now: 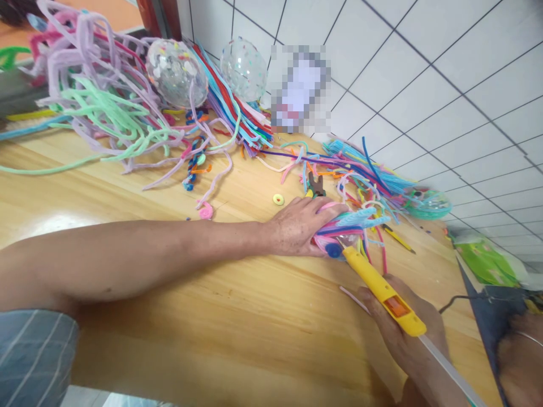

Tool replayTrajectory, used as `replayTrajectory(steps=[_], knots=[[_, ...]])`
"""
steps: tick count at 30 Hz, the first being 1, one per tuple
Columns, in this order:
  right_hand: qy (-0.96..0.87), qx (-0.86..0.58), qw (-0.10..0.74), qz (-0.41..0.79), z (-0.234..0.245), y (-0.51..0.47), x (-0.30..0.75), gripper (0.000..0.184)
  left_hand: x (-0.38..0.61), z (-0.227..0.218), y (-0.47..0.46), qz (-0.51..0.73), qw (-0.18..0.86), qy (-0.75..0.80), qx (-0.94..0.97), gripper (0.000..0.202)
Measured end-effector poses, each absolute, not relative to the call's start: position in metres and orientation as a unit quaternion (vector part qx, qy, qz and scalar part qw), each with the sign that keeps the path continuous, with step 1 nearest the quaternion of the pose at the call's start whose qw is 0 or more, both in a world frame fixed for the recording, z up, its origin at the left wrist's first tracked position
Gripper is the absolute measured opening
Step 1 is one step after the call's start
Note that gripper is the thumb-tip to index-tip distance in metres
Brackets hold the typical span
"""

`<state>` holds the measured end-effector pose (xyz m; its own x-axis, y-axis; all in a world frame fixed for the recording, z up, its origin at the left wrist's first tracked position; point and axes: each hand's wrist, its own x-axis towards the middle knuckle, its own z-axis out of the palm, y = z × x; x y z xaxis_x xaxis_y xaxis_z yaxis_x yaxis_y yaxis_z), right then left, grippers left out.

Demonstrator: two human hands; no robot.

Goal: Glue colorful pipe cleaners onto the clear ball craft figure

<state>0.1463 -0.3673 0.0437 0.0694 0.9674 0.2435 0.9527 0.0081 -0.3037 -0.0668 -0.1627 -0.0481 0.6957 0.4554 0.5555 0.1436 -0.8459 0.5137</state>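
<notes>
My left hand (299,226) grips a craft piece (345,223) made of pink, purple and light-blue pipe cleaners. Some clear plastic and a dark blue round spot (333,250) show on its near side. From the right, my right hand (407,328) holds a yellow hot glue gun (377,282), its nozzle at the craft piece beside the blue spot. A long whitish glue stick (452,373) sticks out of the gun's back end. Close to my right thumb lies a thin pink pipe cleaner (354,298). Pliers (316,185) rest just beyond my left hand.
Lilac and mint pipe cleaners (110,113) heap up at the back left, near two clear decorated balls (177,73). More bundles (369,164) line the tiled wall. A yellow cutter knife (399,238) lies right of the craft piece. Another person's arm (520,362) shows at lower right.
</notes>
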Motion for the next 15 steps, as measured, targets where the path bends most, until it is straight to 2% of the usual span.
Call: replayTrajectory(steps=[9, 12, 15], knots=[[-0.719, -0.671, 0.182, -0.009, 0.045, -0.367, 0.142, 0.02, -0.067, -0.046, -0.163, 0.346, 0.222, 0.171, 0.895, 0.092], [-0.698, -0.686, 0.204, 0.028, 0.048, -0.366, 0.139, 0.019, -0.067, -0.046, -0.163, 0.348, 0.222, 0.172, 0.895, 0.093], [-0.671, -0.695, 0.248, 0.077, 0.055, -0.366, 0.135, 0.01, -0.067, -0.047, -0.163, 0.348, 0.227, 0.172, 0.893, 0.09]])
